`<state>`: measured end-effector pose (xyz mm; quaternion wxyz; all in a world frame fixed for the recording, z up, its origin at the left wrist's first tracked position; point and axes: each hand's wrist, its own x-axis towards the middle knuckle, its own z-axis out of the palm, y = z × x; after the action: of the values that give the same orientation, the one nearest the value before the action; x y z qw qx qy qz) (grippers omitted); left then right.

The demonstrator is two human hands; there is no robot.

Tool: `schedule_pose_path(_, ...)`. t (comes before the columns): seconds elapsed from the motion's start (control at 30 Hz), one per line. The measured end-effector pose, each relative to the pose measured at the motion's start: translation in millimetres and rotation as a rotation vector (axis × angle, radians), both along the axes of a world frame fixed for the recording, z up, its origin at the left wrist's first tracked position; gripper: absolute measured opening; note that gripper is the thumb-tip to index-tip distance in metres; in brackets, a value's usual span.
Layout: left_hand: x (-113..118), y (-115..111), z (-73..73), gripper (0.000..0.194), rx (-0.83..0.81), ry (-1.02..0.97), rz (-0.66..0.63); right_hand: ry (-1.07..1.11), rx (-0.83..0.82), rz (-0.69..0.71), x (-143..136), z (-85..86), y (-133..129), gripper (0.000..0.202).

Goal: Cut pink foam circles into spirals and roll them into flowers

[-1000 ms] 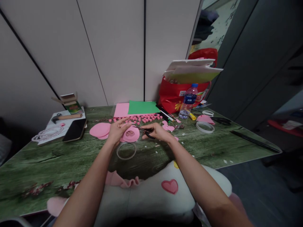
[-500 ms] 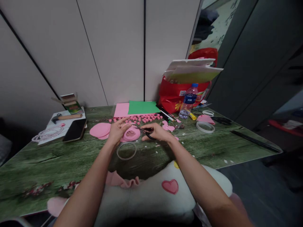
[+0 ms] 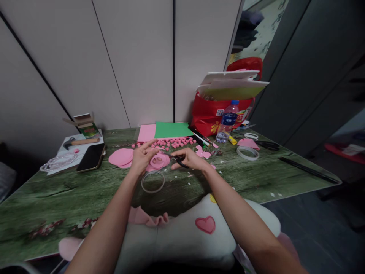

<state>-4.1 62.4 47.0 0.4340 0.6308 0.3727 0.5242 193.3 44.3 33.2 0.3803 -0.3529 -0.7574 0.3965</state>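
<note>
My left hand (image 3: 142, 156) pinches a small pink piece (image 3: 156, 160) with a hole in it, above pink round sheets. In my right hand (image 3: 191, 159) are black-handled scissors (image 3: 180, 161), their blades pointing left at the pink piece. How far the blades are apart is too small to tell. A clear ring (image 3: 153, 182) lies on the table just below the pink piece. Pink round cutouts (image 3: 121, 157) lie left of my left hand. Many small pink pieces (image 3: 179, 142) are spread behind both hands.
At the left are a phone (image 3: 90, 157), a hammer (image 3: 82, 142), beads (image 3: 58, 161) and an opened box (image 3: 89, 129). A water bottle (image 3: 227, 123) stands before a red bag (image 3: 205, 114). A tape roll (image 3: 248, 153) lies right; a plush (image 3: 176, 241) is in front.
The scissors have shifted very slightly in my right hand near the pink piece. Both hands keep their hold and almost the same place.
</note>
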Motion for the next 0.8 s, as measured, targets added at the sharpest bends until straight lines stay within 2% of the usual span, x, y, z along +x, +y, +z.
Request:
schedule_pose_path(0.17,0,-1,1.1,0.052,0.005,0.007,0.002,-0.006,0.005,0.029,0,-1.5,0,0.045)
schedule_pose_path(0.37,2,-3,3.8,0.052,-0.046,-0.033,0.041,-0.080,0.093,-0.166,12,0.1,4,0.047)
schedule_pose_path(0.5,3,-2,3.0,0.045,-0.091,-0.108,0.045,-0.418,0.171,-0.372,27,-5.8,9,0.038)
schedule_pose_path(0.57,3,-1,1.9,0.039,-0.109,-0.128,0.041,-0.639,0.155,-0.407,31,-11.0,12,0.039)
schedule_pose_path(0.67,5,-1,1.4,0.034,-0.135,-0.156,0.039,-0.861,0.097,-0.368,33,-15.3,13,0.047)
schedule_pose_path(0.8,8,-6,4.2,0.032,-0.188,-0.196,0.029,-0.939,0.072,-0.264,30,-9.1,9,0.055)
